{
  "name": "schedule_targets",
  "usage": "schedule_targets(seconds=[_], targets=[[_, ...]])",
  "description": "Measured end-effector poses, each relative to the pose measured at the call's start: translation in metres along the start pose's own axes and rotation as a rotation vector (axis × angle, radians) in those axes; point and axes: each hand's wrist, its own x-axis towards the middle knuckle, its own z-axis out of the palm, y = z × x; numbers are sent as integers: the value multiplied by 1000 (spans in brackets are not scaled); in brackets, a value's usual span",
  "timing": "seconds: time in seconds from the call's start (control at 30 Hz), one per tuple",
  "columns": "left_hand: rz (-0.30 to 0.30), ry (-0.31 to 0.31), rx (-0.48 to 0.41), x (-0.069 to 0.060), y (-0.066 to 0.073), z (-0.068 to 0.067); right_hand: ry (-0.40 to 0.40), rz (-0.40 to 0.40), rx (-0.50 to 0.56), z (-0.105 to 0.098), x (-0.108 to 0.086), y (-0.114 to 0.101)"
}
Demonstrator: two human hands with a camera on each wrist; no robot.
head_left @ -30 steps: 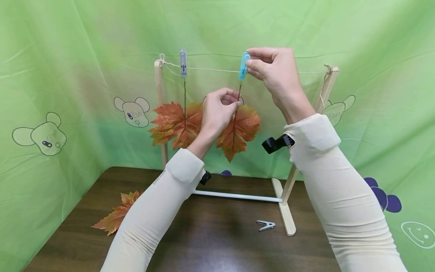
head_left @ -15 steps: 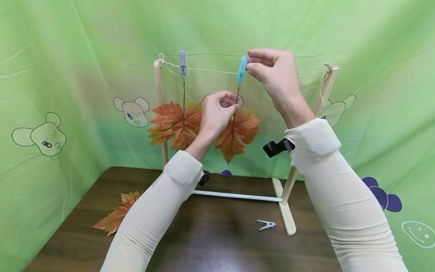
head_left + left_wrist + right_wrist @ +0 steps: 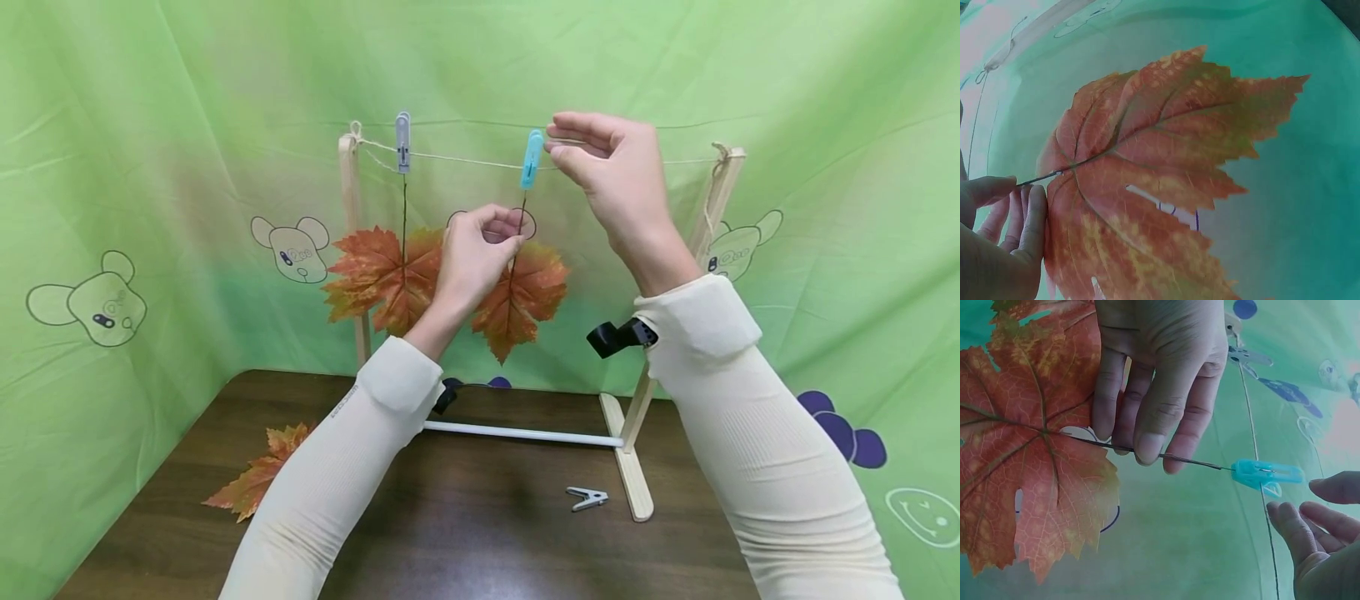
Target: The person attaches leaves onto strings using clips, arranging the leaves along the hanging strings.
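Between thumb and fingers, my left hand (image 3: 480, 254) pinches the dark stem of an orange-red artificial maple leaf (image 3: 517, 304). A turquoise clothespin (image 3: 531, 160) grips the top of that stem and sits on the string (image 3: 1252, 425). Just right of the clothespin is my right hand (image 3: 618, 179), its thumb and fingers spread. In the right wrist view a small gap shows between those fingertips (image 3: 1282, 512) and the clothespin. Left of this, a second maple leaf (image 3: 382, 279) hangs by its stem from a grey clothespin (image 3: 403, 143), partly hidden behind my left hand.
Wooden posts (image 3: 349, 183) carry the string, with a white bar (image 3: 525, 432) low between them. On the brown table (image 3: 465, 533) lie a grey clothespin (image 3: 587, 498) and another maple leaf (image 3: 258, 475), partly covered by my left sleeve. A green printed cloth (image 3: 187, 125) surrounds everything.
My right hand has let go of the turquoise clothespin and drawn slightly right and down. Clothespin and leaf have sunk a little and shifted left; my left hand has kept its pinch.
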Motion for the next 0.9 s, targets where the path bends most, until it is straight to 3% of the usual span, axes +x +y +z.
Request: schedule_targets(seconds=[0.23,0.5,0.7,0.9], targets=[[8,12,46,-5,0,-5,8,-19,40,-4,-8,1],[40,24,7,-13,2,-15,10,-48,58,-11,-22,6],[30,-22,-7,-26,2,-26,9,-75,37,-13,-35,9],[37,-115,-26,-37,3,-43,14,-103,-6,-19,-49,11]])
